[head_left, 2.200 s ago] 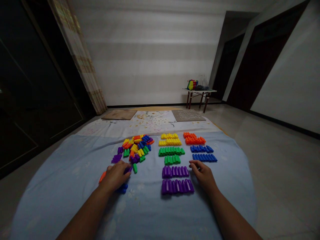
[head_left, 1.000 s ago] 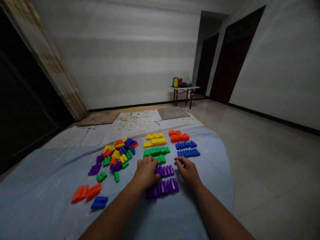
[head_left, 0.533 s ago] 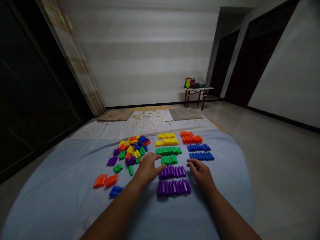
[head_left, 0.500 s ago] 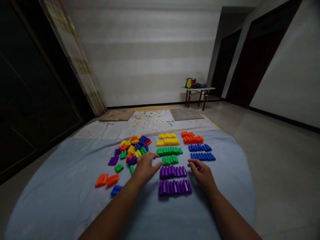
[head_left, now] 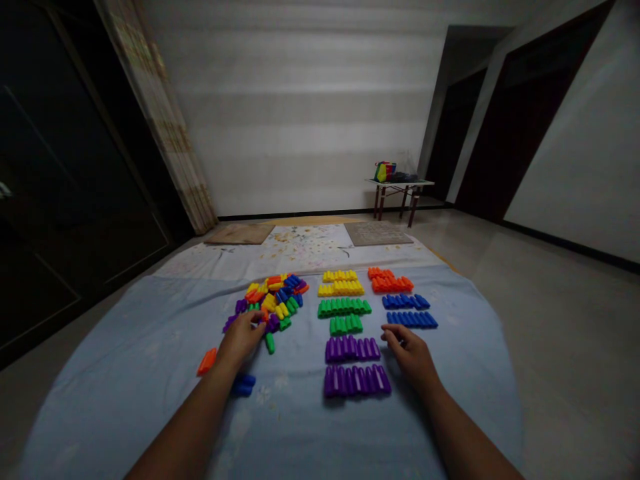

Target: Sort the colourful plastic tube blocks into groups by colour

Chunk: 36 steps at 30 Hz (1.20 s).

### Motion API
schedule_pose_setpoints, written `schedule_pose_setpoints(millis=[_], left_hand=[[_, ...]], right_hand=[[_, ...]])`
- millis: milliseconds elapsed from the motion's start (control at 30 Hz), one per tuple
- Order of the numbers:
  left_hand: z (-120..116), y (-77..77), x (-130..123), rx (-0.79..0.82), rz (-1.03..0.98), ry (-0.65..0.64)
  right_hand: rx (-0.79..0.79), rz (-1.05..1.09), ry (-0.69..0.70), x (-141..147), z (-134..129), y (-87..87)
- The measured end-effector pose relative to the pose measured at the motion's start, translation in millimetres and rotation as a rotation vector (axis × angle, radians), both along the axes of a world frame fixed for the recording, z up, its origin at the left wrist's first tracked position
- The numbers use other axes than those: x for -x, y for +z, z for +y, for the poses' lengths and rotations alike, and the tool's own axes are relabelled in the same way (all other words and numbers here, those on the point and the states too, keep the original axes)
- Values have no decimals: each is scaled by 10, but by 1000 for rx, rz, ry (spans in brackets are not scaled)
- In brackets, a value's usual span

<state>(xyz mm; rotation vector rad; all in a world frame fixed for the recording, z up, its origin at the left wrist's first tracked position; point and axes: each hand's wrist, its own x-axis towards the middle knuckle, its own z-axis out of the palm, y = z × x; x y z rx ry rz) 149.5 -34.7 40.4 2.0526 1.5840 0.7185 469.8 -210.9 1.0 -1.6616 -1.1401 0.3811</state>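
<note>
Left hand [head_left: 245,336] back at pile [head_left: 281,296], half-open

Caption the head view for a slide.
Left hand at a multicoloured pile of tubular plastic pieces; right hand beside rows of purple ones.

A dim room, by its furnishings a home. Near me, a broad desk [head_left: 311,220] with a rounded edge wears a pale blue cloth [head_left: 305,437] and, farther off, a white flowered cloth [head_left: 306,248]. On the left, a long patterned curtain [head_left: 164,130] hangs beside tall dark panels [head_left: 75,180]. A plain white wall [head_left: 310,127] closes the far side. To the far right, a small table [head_left: 421,183] holds a multicoloured bag [head_left: 385,172]; beyond it, a dark door [head_left: 525,127] stands above a smooth, pale floor [head_left: 575,327].
</note>
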Motion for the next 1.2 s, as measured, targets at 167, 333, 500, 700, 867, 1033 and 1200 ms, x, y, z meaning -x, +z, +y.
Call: schedule_pose_setpoints(millis=[167, 333, 500, 700, 867, 1033, 1200], left_hand=[[-4, 83, 39, 81, -196, -82], [-181, 129, -184, 308, -275, -326], [-275, -5, -437, 315, -97, -417], [-340, 52, -492, 202, 43, -331], [-416, 89, -545, 122, 340, -391], [-443, 151, -660, 89, 325, -387], [-649, 347, -1003, -4, 177, -510]], right_hand=[[1, 7, 14, -12, 10, -32], [16, 0, 10, -4, 17, -22], [2, 5, 12, -9, 19, -11], [6, 18, 7, -14, 20, -9], [-5, -18, 5, -3, 23, 24], [-14, -47, 7, 5, 21, 67], [-24, -30, -11, 4, 23, 78]])
